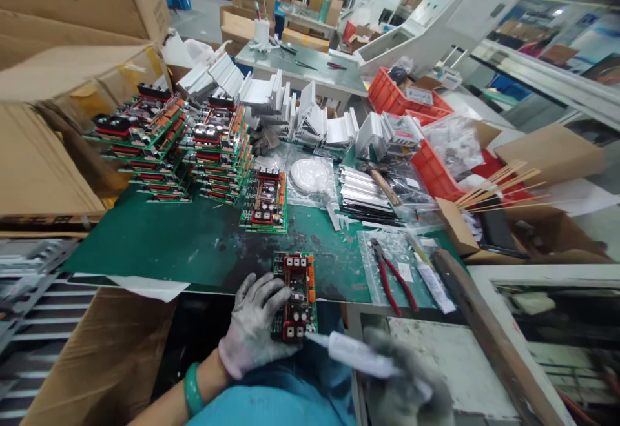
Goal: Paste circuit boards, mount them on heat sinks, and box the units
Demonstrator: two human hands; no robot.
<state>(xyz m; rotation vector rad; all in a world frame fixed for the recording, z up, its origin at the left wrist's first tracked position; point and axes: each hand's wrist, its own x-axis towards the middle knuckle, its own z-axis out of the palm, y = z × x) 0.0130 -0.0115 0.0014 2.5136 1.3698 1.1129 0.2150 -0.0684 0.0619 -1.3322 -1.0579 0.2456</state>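
Note:
A green circuit board (296, 294) with red-framed parts and orange connectors lies at the table's near edge, partly overhanging it. My left hand (259, 323), in a grey-white glove, grips this board along its left side, thumb and fingers around the edge. In my gloved right hand (407, 374), blurred by motion, is a white glue tube (358, 354). Its tapered nozzle points left and reaches the lower right corner of the board, by the red-framed part. Whether the tip touches cannot be made out. Another circuit board (265, 200) lies farther up the table.
Two stacks of circuit boards (220, 148) stand at the back left, near cardboard boxes (77, 0). White metal heatsinks (310, 113) line the back. Red-handled cutters (394, 277), a second tube (433, 284) and a hammer (385, 184) lie right. Red crates (436, 168) stand beyond.

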